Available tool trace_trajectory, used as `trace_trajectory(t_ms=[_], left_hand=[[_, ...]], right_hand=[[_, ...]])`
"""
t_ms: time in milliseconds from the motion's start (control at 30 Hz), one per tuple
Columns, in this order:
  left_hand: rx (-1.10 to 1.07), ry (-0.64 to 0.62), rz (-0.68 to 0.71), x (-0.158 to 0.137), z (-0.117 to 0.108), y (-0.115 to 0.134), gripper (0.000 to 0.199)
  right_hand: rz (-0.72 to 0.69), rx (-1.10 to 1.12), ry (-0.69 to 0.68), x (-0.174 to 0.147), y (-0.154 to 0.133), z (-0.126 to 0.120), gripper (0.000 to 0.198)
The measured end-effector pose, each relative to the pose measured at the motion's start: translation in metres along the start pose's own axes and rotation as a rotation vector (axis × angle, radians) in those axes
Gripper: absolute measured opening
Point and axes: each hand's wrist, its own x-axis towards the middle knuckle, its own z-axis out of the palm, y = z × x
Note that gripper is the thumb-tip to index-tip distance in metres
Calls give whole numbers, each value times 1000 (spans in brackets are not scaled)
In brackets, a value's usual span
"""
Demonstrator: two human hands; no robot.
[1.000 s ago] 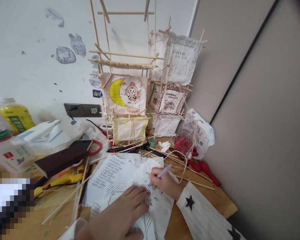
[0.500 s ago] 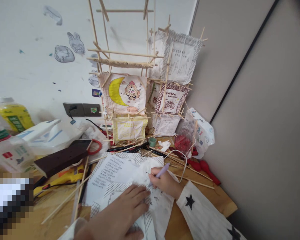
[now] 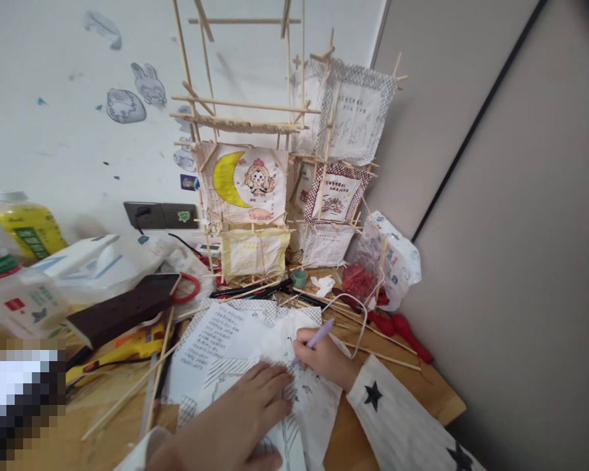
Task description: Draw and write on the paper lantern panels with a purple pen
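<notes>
A light purple pen [image 3: 321, 333] is pinched between the fingers of my right hand [image 3: 319, 356], its tip down on a thin white sheet [image 3: 319, 415] with small dark marks. My left hand [image 3: 248, 409] lies flat on a patterned paper [image 3: 226, 369] with hatched black lines, its fingertips close to the pen tip. Under and behind it spreads a sheet of handwritten text [image 3: 211, 340], edged at the top by a crosshatched border. Part of the drawing is hidden beneath my left hand.
Stick frames with drawn panels [image 3: 250, 183] stand against the wall. Loose wooden sticks [image 3: 127, 392], a yellow glue gun [image 3: 122, 350], a dark brown box [image 3: 122, 311] and red-handled scissors [image 3: 186, 288] lie left. Bottles [image 3: 29, 222] stand far left. A white cable [image 3: 358, 304] and red balloons [image 3: 407, 333] lie right.
Almost nothing differs. My right hand and the pen have shifted very slightly on the sheet; my left hand stays flat in place.
</notes>
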Motion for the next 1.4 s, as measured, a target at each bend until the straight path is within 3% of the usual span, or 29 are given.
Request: trace_trajectory(t_ms=[300, 500, 733, 1400], left_hand=[[-15, -3, 10, 0, 1, 0, 41], [-12, -7, 12, -1, -2, 1, 42], [-18, -2, 14, -2, -1, 1, 47], [-49, 33, 2, 0, -2, 2, 44]], right_hand=[[31, -11, -15, -1, 0, -1, 27], [61, 95, 12, -1, 3, -1, 26], [-40, 119, 25, 0, -7, 2, 29], [-54, 59, -9, 0, -8, 1, 30]])
